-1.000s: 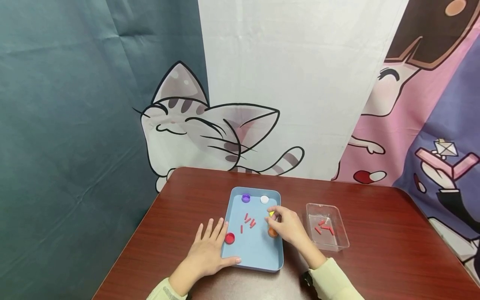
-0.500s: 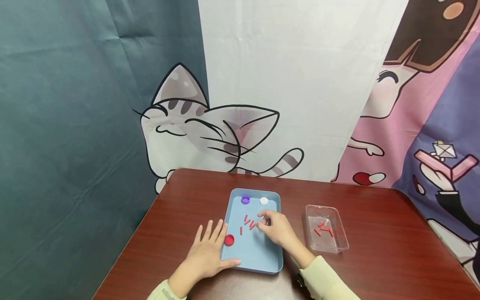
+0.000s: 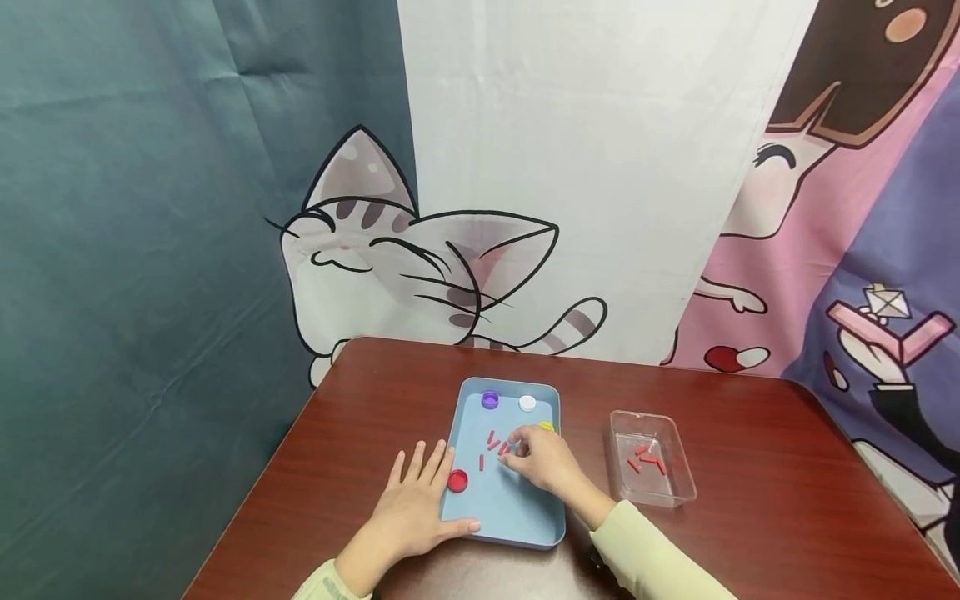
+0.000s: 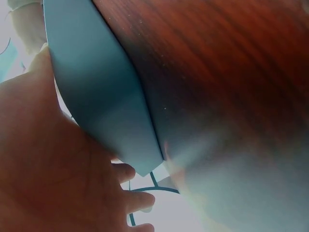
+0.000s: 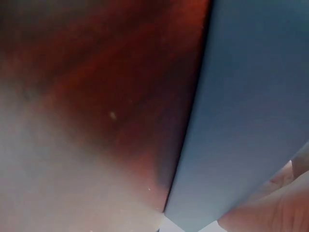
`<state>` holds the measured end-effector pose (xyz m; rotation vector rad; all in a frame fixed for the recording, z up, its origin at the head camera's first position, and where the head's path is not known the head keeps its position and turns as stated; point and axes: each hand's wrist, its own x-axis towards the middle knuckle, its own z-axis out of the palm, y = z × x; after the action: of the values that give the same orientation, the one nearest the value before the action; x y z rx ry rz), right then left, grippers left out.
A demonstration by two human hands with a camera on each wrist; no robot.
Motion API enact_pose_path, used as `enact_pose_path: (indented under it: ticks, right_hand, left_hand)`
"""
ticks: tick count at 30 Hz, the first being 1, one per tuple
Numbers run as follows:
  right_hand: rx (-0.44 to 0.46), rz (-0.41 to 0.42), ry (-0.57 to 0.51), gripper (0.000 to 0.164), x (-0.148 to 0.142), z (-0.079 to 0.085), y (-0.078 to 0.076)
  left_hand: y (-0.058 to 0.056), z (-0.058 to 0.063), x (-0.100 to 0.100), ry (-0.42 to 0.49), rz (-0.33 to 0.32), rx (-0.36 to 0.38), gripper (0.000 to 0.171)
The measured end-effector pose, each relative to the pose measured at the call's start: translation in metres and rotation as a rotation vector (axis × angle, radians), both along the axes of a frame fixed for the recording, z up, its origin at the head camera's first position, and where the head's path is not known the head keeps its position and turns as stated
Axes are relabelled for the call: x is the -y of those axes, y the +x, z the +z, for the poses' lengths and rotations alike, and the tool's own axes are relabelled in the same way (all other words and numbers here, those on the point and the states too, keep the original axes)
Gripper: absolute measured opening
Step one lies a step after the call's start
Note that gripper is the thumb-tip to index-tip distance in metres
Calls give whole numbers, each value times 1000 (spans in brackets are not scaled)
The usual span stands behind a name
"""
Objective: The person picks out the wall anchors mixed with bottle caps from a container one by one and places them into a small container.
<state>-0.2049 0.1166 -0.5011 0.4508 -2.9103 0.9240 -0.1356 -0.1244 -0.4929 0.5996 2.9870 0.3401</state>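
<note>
Left hand (image 3: 411, 508): fingers spread straight, thumb over the near rim of the blue tray (image 3: 517, 523).
Right hand (image 3: 551, 461): fingers bent; I can't tell whether they pinch anything.
Nearest red sticks (image 3: 493, 445): inside the tray, by the right fingertips.

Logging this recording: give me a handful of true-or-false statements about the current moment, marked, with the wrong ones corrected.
1. The left hand is at the edge of the blue tray, fingers spread. True.
2. The clear container stands inside the blue tray. False: it stands on the table, to the right of the tray.
3. The purple cap and the white cap are at the tray's far end. True.
4. The right hand is at the red cap. False: its fingertips are by the red sticks; that cap lies near the left hand.
5. Red sticks lie in both tray and container. True.
</note>
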Motion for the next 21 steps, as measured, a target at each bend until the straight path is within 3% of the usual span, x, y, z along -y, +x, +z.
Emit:
enact_pose_path:
  ticks: [11,21]
  right_hand:
    - [44,-79,205,36,10,3,-3]
    - [-3,-70,276,38,16,-1,-11]
  left_hand:
    - [-1,1,0,8,-9,8,112]
    - [-1,-1,0,-4,-10,-3,112]
